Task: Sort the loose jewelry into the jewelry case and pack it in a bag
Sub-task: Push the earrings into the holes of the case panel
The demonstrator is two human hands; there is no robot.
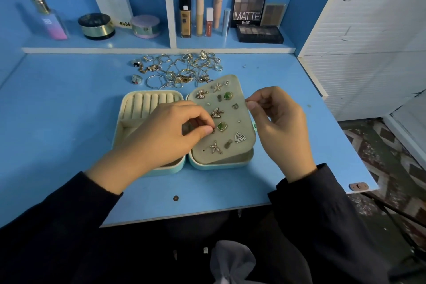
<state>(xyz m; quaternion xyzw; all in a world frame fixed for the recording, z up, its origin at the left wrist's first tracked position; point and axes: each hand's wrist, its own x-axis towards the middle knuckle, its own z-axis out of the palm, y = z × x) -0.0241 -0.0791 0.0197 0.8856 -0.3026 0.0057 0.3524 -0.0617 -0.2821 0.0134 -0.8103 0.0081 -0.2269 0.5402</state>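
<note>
We see bare desk [57, 110] left and right of the jewelry case [221, 163]; the jewelry pile [177, 69] blocks behind it.

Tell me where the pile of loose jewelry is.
In the head view, the pile of loose jewelry lies at the back of the desk, behind the open jewelry case and near the shelf.

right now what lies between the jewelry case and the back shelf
Head view: a tangled pile of loose jewelry on the desk between jewelry case and shelf.

Lower-left compartments of the jewelry case [147, 105] behind the left hand [161, 136]
</note>
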